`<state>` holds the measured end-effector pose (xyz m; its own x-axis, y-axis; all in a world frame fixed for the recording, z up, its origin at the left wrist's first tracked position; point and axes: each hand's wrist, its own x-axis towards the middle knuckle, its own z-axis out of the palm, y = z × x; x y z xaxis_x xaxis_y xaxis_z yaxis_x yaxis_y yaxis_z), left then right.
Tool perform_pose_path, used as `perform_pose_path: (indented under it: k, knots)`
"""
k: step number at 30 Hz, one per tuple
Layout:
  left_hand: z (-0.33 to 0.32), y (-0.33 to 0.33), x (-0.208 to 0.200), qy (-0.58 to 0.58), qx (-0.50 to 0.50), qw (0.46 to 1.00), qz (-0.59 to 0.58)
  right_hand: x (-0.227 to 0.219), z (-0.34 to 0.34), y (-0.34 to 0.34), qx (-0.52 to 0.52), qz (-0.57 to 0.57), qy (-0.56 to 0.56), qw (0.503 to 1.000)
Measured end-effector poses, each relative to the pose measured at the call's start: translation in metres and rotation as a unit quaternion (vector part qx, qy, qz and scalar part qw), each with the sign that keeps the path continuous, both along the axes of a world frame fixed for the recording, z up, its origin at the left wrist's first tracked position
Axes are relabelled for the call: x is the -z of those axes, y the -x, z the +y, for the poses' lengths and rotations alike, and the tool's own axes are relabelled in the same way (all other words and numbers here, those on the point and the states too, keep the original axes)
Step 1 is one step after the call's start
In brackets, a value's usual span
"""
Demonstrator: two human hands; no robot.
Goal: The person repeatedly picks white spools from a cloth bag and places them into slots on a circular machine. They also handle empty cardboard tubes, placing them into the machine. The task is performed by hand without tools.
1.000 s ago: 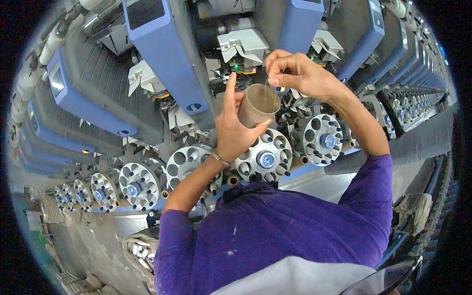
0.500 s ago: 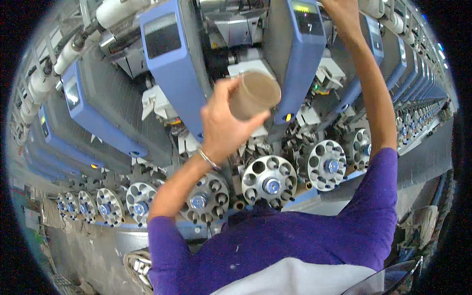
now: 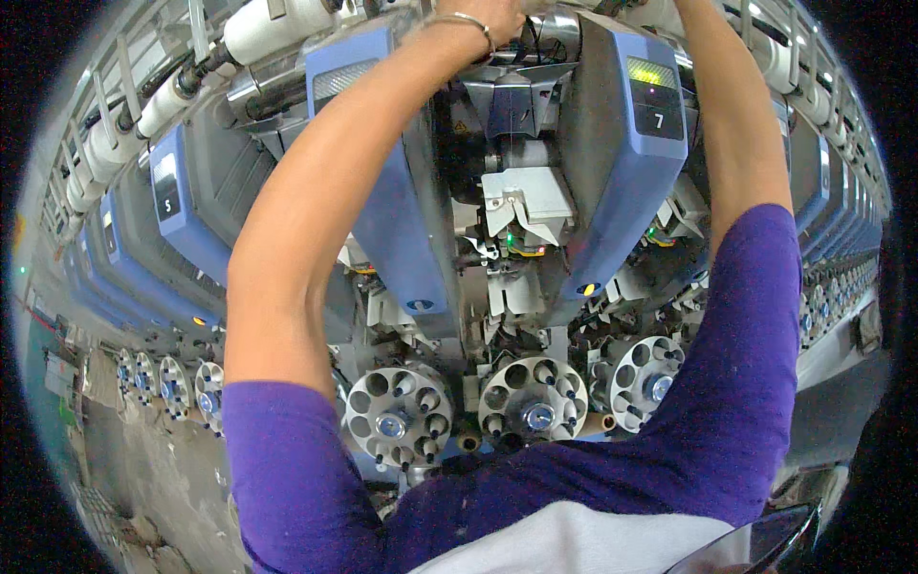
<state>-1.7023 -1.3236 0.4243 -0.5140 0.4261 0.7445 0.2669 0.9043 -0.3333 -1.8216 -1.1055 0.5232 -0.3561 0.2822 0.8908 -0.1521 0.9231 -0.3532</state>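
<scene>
My left hand (image 3: 497, 13) reaches up to the top edge, above the gap between two blue-and-grey winding units. A metal bracelet circles its wrist. Its fingers are cut off or hidden, so whatever it holds does not show. Beside it is a shiny metal drum (image 3: 557, 36). My right forearm (image 3: 732, 96) rises past the right side of the lit winding unit (image 3: 643, 124), and the hand lies beyond the top edge. Below my arms sit round bobbin magazines (image 3: 533, 400) with dark-tipped bobbins in some of their holes.
More blue-and-grey units (image 3: 177, 196) run off to both sides. White yarn packages (image 3: 277, 31) line the rail along the top. Between the units, a white metal plate (image 3: 531, 191) juts out above small guide parts. Concrete floor (image 3: 153, 469) shows at lower left.
My left hand has moved from mid-view, where it held a brown cone tube, up to the top edge; the tube no longer shows. My right hand has gone out of view.
</scene>
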Motion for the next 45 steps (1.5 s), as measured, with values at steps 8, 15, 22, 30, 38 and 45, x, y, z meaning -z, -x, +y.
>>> perform_pose_path:
  k: [8,15,22,30,38,45]
  knots:
    - [0.019,0.103,-0.013,-0.071,-0.036,0.997,0.018,0.003,0.057,0.074,0.121,-0.021,-0.214,0.969]
    - [0.018,0.165,-0.016,-0.013,-0.023,0.997,0.071,0.025,0.078,0.1,0.07,0.453,-0.285,0.842]
    - [0.008,0.149,-0.007,-0.08,0.057,0.995,0.009,0.071,0.04,0.02,0.107,0.052,-0.247,0.962]
    - [0.032,0.014,0.05,-0.078,0.013,0.993,-0.088,0.355,0.006,-0.178,-0.193,0.153,0.237,0.94]
    - [0.008,-0.31,0.43,-0.496,-0.015,0.75,-0.438,0.57,0.01,-0.205,-0.248,-0.104,0.235,0.934]
    - [-0.016,-0.49,0.475,-0.597,-0.23,0.678,-0.362,0.575,0.014,-0.182,-0.157,-0.181,0.137,0.961]
